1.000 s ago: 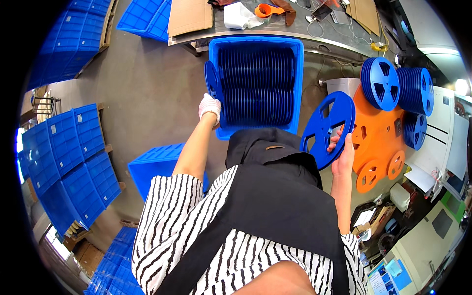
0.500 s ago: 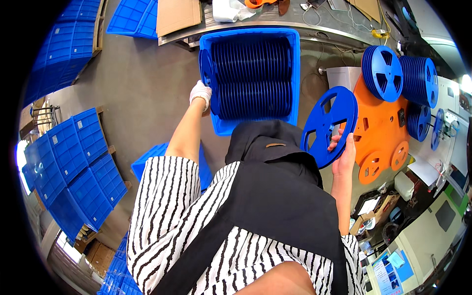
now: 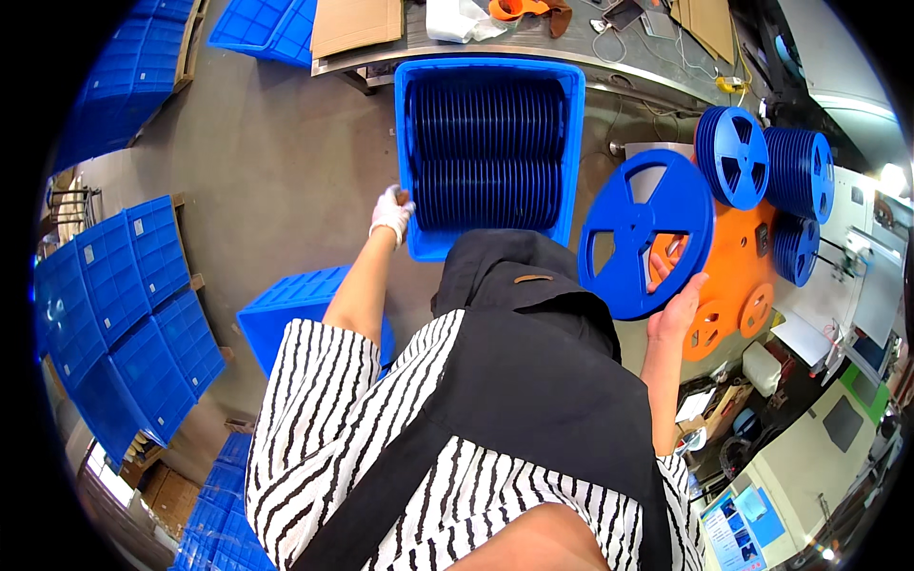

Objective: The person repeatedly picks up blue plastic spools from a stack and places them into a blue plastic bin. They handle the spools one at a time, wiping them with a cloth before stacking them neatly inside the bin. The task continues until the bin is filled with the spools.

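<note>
In my right hand (image 3: 678, 309) is a large blue plastic reel (image 3: 636, 221) with cut-out windows, gripped at its lower right rim; some of my fingers show through a window. My left hand (image 3: 391, 214), in a white glove with bare fingertips, is beside the left wall of a blue crate (image 3: 404, 124). It holds nothing, its fingers loosely bent and apart. Two rows of blue reels (image 3: 487, 195) stand on edge inside the crate, packed side by side.
An orange machine (image 3: 738, 247) at the right carries stacks of blue reels (image 3: 741, 157). A metal table (image 3: 543, 48) stands beyond the crate. Blue crates (image 3: 124, 314) are stacked at the left, and another blue crate (image 3: 286, 305) is by my left arm.
The reel at the crate's left end, which my left hand was touching, no longer leans over the wall; that hand has come off it. My right hand has turned its reel more face-on.
</note>
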Available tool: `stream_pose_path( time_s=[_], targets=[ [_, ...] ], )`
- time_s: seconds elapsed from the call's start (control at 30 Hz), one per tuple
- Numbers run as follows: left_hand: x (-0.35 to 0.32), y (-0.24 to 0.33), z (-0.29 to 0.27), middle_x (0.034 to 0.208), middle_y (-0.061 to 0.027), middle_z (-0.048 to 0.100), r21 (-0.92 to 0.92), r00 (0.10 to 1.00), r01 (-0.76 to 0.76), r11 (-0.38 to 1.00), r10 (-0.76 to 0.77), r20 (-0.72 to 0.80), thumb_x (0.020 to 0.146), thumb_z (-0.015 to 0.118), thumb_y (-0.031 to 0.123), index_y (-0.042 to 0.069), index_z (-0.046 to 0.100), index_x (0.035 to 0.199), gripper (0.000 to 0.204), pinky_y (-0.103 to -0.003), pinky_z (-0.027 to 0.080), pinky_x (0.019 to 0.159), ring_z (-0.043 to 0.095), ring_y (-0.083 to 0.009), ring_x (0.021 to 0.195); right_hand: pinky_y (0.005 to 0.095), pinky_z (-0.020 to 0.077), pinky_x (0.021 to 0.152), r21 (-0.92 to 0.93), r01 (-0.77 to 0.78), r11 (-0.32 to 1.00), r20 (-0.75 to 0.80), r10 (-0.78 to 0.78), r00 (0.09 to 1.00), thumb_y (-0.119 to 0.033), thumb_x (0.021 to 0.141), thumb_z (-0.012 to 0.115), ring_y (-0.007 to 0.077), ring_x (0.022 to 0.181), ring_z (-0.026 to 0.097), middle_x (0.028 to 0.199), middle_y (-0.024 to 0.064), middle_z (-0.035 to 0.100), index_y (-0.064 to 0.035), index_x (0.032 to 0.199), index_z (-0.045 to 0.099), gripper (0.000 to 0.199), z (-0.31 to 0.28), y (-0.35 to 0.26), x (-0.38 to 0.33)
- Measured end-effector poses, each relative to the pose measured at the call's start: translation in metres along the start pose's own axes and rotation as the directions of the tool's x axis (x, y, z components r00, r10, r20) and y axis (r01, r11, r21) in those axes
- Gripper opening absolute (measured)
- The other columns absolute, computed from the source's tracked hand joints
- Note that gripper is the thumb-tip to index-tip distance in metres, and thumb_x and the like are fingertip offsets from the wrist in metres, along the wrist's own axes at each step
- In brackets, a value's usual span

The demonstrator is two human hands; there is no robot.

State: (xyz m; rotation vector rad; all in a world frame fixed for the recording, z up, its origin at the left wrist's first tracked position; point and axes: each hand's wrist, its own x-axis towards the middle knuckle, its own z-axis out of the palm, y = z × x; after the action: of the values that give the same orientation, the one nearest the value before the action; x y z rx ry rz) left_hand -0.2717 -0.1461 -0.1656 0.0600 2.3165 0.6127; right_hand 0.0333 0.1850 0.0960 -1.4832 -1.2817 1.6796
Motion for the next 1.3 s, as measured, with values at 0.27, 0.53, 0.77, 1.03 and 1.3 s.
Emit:
stream_pose_path(
  time_s=[0.27, 0.53, 0.77, 1.03, 1.3],
  targets=[
    [-0.027, -0.065, 0.019, 0.120, -0.0130, 0.062, -0.655, 0.984, 0.072, 0.752, 0.054, 0.169, 0.084, 0.064, 0.011, 0.005, 0.052, 0.134, 0.052, -0.035, 0.047, 0.095, 0.059, -0.0234, 0.110, 0.0237, 0.0473, 0.045, 0.480, -0.102, 0.871, 0.304, -0.056, 0.951, -0.053, 0.099, 0.043, 0.0197, 0.075, 0.068, 0.146, 0.0143, 0.046, -0.0069, 0.102, 0.058, 0.049, 0.004, -0.019, 0.006],
    [-0.099, 0.085, -0.100, 0.131, -0.0084, 0.055, -0.805, 0.900, -0.435, 0.404, 0.197, -0.388, 0.095, 0.059, 0.017, 0.004, 0.050, 0.136, 0.045, -0.031, 0.043, 0.101, 0.052, -0.0190, 0.118, 0.0229, 0.0416, 0.044, 0.572, -0.405, 0.713, 0.550, 0.034, 0.835, -0.051, 0.100, 0.043, 0.0127, 0.056, 0.054, 0.130, 0.0138, 0.059, -0.0068, 0.097, 0.057, 0.046, 0.028, -0.020, -0.019],
    [-0.198, 0.191, -0.087, 0.133, -0.0180, 0.057, 0.074, 0.279, -0.948, 0.310, 0.919, -0.280, 0.085, 0.053, 0.006, 0.007, 0.053, 0.133, 0.049, -0.044, 0.043, 0.104, 0.055, -0.0320, 0.125, 0.0240, 0.0306, 0.042, 0.447, -0.595, 0.668, 0.658, 0.206, 0.724, -0.054, 0.101, 0.039, 0.0093, 0.043, 0.037, 0.062, -0.0008, 0.044, -0.0079, 0.099, 0.053, 0.048, 0.063, -0.015, -0.058],
    [-0.190, 0.202, -0.064, 0.123, -0.0256, 0.059, 0.013, 0.406, -0.906, 0.423, 0.877, -0.259, 0.081, 0.050, -0.002, 0.001, 0.053, 0.129, 0.048, -0.048, 0.045, 0.098, 0.055, -0.0446, 0.114, 0.0221, 0.0275, 0.041, 0.345, -0.539, 0.769, 0.724, 0.148, 0.674, -0.054, 0.102, 0.033, 0.0071, 0.040, 0.032, 0.056, -0.0022, 0.039, -0.0067, 0.098, 0.052, 0.051, 0.059, -0.021, -0.070],
    [-0.197, 0.200, -0.059, 0.130, -0.0251, 0.055, -0.062, 0.447, -0.893, 0.445, 0.864, -0.232, 0.072, 0.055, -0.002, 0.004, 0.053, 0.132, 0.061, -0.049, 0.041, 0.104, 0.052, -0.0417, 0.122, 0.0219, 0.0255, 0.040, 0.336, -0.528, 0.780, 0.681, 0.186, 0.708, -0.054, 0.102, 0.032, 0.0068, 0.039, 0.029, 0.055, -0.0023, 0.038, -0.0072, 0.097, 0.054, 0.052, 0.059, -0.024, -0.071]
  ],
)
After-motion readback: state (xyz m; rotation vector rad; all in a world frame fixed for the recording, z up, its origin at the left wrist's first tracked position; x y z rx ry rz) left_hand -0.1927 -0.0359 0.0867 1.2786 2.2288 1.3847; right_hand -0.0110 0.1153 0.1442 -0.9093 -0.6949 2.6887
